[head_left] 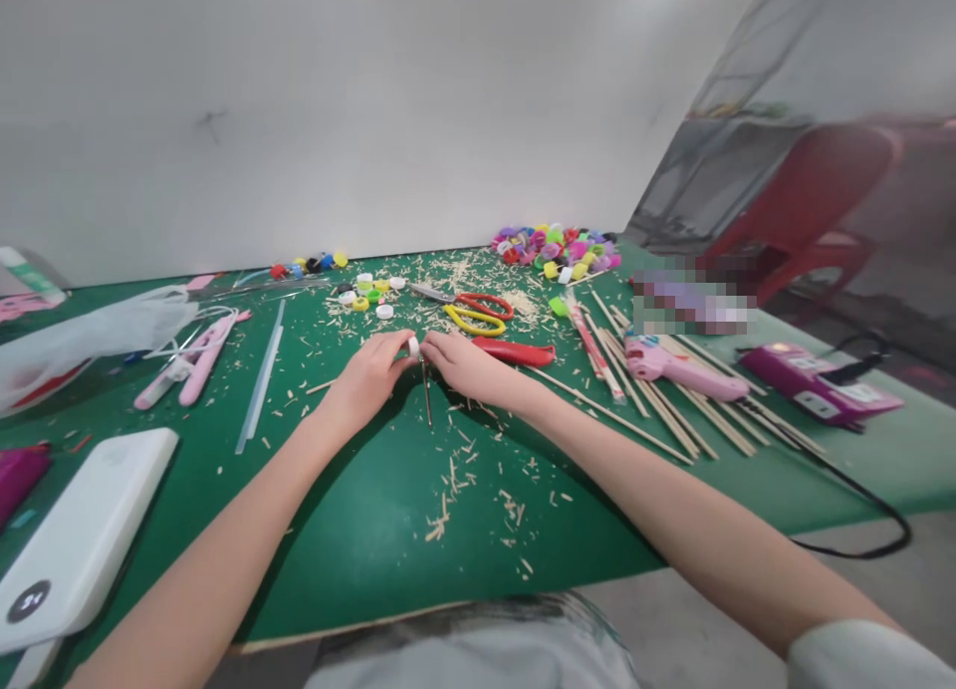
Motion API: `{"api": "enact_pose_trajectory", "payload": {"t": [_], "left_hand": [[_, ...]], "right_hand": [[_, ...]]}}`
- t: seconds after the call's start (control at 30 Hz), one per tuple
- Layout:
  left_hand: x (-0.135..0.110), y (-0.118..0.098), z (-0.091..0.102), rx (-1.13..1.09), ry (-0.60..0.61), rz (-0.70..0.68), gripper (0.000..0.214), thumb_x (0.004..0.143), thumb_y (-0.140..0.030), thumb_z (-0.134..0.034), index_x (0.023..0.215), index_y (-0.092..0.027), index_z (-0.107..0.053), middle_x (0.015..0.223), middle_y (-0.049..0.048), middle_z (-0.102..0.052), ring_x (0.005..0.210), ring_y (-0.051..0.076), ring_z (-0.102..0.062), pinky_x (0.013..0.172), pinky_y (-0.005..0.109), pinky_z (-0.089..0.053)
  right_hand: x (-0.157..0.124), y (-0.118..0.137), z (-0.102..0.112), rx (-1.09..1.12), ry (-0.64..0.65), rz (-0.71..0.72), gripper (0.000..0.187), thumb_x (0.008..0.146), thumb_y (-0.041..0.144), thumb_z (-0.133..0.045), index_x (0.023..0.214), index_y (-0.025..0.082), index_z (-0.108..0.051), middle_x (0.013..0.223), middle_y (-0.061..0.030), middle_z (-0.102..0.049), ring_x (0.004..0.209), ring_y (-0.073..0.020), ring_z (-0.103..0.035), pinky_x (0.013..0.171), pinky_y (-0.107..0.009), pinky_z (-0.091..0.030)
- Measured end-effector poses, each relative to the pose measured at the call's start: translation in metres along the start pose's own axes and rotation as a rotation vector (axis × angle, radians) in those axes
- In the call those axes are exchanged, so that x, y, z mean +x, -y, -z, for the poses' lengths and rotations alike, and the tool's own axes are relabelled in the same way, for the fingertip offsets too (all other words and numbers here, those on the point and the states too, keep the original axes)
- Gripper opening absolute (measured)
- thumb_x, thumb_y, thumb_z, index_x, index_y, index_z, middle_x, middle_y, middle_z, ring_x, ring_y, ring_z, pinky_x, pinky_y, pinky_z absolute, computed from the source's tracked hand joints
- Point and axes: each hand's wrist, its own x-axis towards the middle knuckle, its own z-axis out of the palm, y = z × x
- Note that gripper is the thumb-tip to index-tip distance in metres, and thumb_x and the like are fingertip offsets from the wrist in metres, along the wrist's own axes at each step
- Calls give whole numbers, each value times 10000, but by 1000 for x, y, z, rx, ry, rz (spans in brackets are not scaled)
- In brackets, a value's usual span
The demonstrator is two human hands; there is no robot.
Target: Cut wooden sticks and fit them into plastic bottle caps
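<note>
My left hand (373,370) pinches a small white bottle cap (413,347) between thumb and fingers. Close beside it, my right hand (463,365) is closed on a thin dark rod (427,395), which points down toward the table; its exact kind is unclear. The two hands nearly meet above the green tabletop (358,530). Just beyond the right hand lie a red-handled tool (515,351), perhaps a folded knife, and scissors (478,311) with red and yellow handles. Several loose caps (365,291) lie past the left hand.
Wood shavings (440,515) litter the table. To the right are wooden sticks (672,420), a pink glue gun (683,370) with its cable and a purple power strip (822,380). A cap pile (557,249) sits behind. At left are a white power bank (90,530) and clear glue sticks (261,380).
</note>
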Motion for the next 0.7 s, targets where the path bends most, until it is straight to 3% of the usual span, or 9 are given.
{"api": "enact_pose_trajectory", "payload": {"t": [0.43,0.7], "left_hand": [[-5,-3,1,-19,10,-84,263,909,-222,-489,1122,-115,-598,1010,127,-697,957,191,-652,854,375,-549],[-1,-13,6,21,65,42,241,894,-237,-524,1101,-131,-585,1013,112,-693,946,201,-659,827,376,-547]], "right_hand": [[-4,0,-3,-15,-15,143,205,914,145,-289,804,199,-454,800,-51,-562,739,-165,-464,741,-300,-388],[0,1,-2,-26,30,89,197,918,182,-291,775,209,-424,774,-40,-551,721,-161,-487,702,-297,-399]]}}
